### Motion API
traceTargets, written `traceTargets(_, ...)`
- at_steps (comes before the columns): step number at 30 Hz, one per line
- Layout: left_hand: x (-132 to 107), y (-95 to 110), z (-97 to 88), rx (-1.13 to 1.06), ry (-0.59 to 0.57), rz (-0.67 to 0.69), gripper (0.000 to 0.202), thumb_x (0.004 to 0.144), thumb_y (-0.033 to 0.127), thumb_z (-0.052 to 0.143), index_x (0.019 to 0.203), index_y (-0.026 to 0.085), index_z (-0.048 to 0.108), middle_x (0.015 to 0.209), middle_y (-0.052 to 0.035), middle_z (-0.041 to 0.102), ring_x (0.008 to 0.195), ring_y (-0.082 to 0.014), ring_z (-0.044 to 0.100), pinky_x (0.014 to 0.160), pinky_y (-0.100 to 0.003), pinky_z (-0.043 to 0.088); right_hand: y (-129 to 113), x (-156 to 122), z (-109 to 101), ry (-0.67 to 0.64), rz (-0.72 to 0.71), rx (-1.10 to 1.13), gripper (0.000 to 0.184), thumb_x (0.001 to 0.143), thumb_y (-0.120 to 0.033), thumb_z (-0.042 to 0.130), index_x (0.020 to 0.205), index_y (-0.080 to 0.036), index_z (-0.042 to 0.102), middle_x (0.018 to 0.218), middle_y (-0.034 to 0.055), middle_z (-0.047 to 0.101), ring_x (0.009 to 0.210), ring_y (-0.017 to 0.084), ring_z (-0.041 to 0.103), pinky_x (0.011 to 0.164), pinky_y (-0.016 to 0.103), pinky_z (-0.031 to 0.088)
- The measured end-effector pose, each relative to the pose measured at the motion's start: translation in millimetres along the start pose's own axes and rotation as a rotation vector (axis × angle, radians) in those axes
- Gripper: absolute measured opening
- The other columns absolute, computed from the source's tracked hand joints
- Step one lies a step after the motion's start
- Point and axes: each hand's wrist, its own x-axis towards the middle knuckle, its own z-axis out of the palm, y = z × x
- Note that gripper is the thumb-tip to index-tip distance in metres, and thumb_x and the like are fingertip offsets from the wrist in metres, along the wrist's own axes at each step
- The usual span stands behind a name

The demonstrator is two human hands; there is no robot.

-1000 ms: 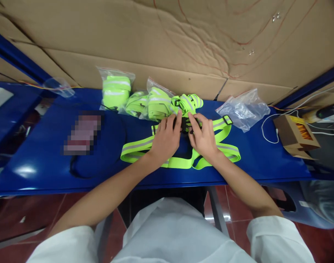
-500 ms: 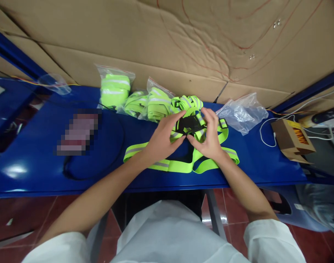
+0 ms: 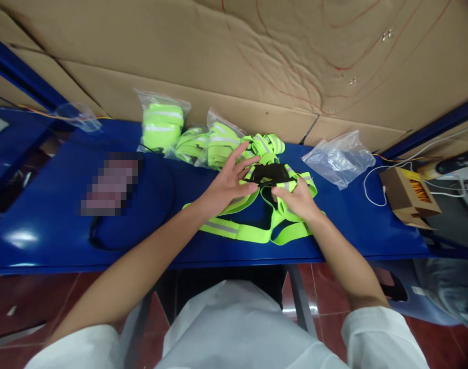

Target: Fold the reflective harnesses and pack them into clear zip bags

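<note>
A neon-yellow reflective strap harness (image 3: 253, 234) with grey stripes lies partly loose on the blue table, and its black panel (image 3: 270, 173) is raised between my hands. On the left, my left hand (image 3: 231, 180) has its fingers spread, the thumb and fingertips beside the panel's left edge. My right hand (image 3: 296, 196) is closed around the straps at the panel's right side, its thumb on top. Just behind is a rolled neon strap bundle (image 3: 267, 144). Part of the harness is hidden under my hands.
Clear bags of folded neon straps (image 3: 163, 123) line the back left. A crumpled clear plastic bag (image 3: 339, 159) lies at the right, near an open cardboard box (image 3: 408, 197) and a white cable (image 3: 366, 187). A blurred-out object (image 3: 111, 184) and a black cable (image 3: 103, 246) are on the left.
My left hand has spread its fingers at the panel's left edge. My right hand has moved slightly down and wrapped around the straps. Straps on the left have shifted inward.
</note>
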Motion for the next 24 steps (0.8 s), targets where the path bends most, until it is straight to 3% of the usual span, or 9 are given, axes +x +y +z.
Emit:
traceTargets(2, 1, -1, -1.9, -0.049, -0.021, -0.113, 0.105, 0.085, 0.053, 0.083, 0.170, 0.031, 0.026, 0.162, -0.0178, 0.053, 0.154, -0.0310, 0.049, 0.118, -0.045, 0.051, 2, 0, 0, 0.025, 0.006, 0.046, 0.046, 0.082, -0.065, 0.083, 0.078, -0.022, 0.067, 0.063, -0.0012, 0.064, 0.060, 0.016, 0.061, 0.060, 0.031, 0.056)
traceTargets(5, 3, -2, -3.7, -0.068, -0.072, -0.259, 0.093, 0.079, 0.042, 0.090, 0.160, 0.025, 0.048, 0.158, -0.0163, 0.057, 0.153, -0.0338, 0.049, 0.120, -0.046, 0.048, 3, 0, 0, -0.001, 0.018, 0.100, 0.047, 0.086, -0.063, 0.081, 0.071, -0.021, 0.065, 0.059, -0.0011, 0.063, 0.054, 0.014, 0.059, 0.059, 0.030, 0.054)
traceTargets(9, 4, 0, -1.0, -0.075, -0.043, -0.263, 0.075, 0.071, 0.035, 0.096, 0.138, 0.019, 0.068, 0.140, -0.0124, 0.071, 0.138, -0.0339, 0.062, 0.117, -0.045, 0.049, 1, -1, 5, -0.029, 0.072, 0.199, 0.042, 0.081, -0.059, 0.086, 0.081, -0.020, 0.072, 0.069, 0.0009, 0.071, 0.058, 0.016, 0.065, 0.064, 0.033, 0.060)
traceTargets(13, -1, 11, 11.0, -0.354, 0.052, -0.304, 0.081, 0.065, 0.041, 0.099, 0.138, 0.022, 0.068, 0.139, -0.0110, 0.071, 0.135, -0.0345, 0.064, 0.110, -0.041, 0.055, -2, -4, 11, 0.025, 0.044, 0.134, 0.037, 0.083, -0.055, 0.086, 0.089, -0.021, 0.073, 0.072, -0.0002, 0.069, 0.046, 0.011, 0.051, 0.046, 0.029, 0.047)
traceTargets(16, -4, 15, 19.5, -0.564, 0.074, -0.350, 0.097, 0.063, 0.044, 0.100, 0.150, 0.029, 0.058, 0.141, -0.0088, 0.071, 0.131, -0.0313, 0.068, 0.105, -0.037, 0.057, -6, -6, 13, 0.122, 0.002, 0.022, 0.037, 0.090, -0.058, 0.077, 0.084, -0.022, 0.071, 0.065, -0.0006, 0.063, 0.052, 0.012, 0.052, 0.049, 0.029, 0.045)
traceTargets(18, -4, 15, 20.1, -0.518, 0.058, -0.352, 0.094, 0.062, 0.038, 0.102, 0.147, 0.029, 0.061, 0.140, -0.0072, 0.071, 0.125, -0.0280, 0.070, 0.100, -0.034, 0.058, -8, -7, 12, 0.137, -0.013, -0.026, 0.042, 0.093, -0.062, 0.072, 0.079, -0.022, 0.069, 0.063, -0.0002, 0.061, 0.054, 0.014, 0.053, 0.053, 0.031, 0.049)
traceTargets(20, -3, 13, 16.9, -0.369, 0.011, -0.325, 0.076, 0.066, 0.034, 0.099, 0.135, 0.025, 0.069, 0.133, -0.0061, 0.074, 0.118, -0.0255, 0.072, 0.095, -0.032, 0.057, -8, -6, 10, 0.127, -0.022, -0.055, 0.045, 0.094, -0.064, 0.071, 0.074, -0.023, 0.067, 0.063, 0.0006, 0.062, 0.055, 0.016, 0.057, 0.059, 0.034, 0.054)
traceTargets(22, -1, 11, 13.0, -0.203, -0.043, -0.325, 0.057, 0.072, 0.037, 0.096, 0.123, 0.019, 0.075, 0.120, -0.0059, 0.078, 0.111, -0.0250, 0.073, 0.093, -0.032, 0.055, -7, -6, 8, 0.139, -0.033, -0.048, 0.046, 0.093, -0.064, 0.072, 0.073, -0.023, 0.068, 0.068, 0.0020, 0.067, 0.062, 0.019, 0.063, 0.067, 0.038, 0.059)
traceTargets(24, -2, 11, 12.4, -0.089, -0.085, -0.354, 0.051, 0.074, 0.043, 0.093, 0.115, 0.016, 0.078, 0.109, -0.0060, 0.080, 0.103, -0.0256, 0.074, 0.090, -0.034, 0.054, -4, -6, 7, 0.188, -0.057, -0.030, 0.042, 0.091, -0.064, 0.075, 0.080, -0.024, 0.072, 0.080, 0.0035, 0.073, 0.077, 0.022, 0.070, 0.079, 0.040, 0.062)
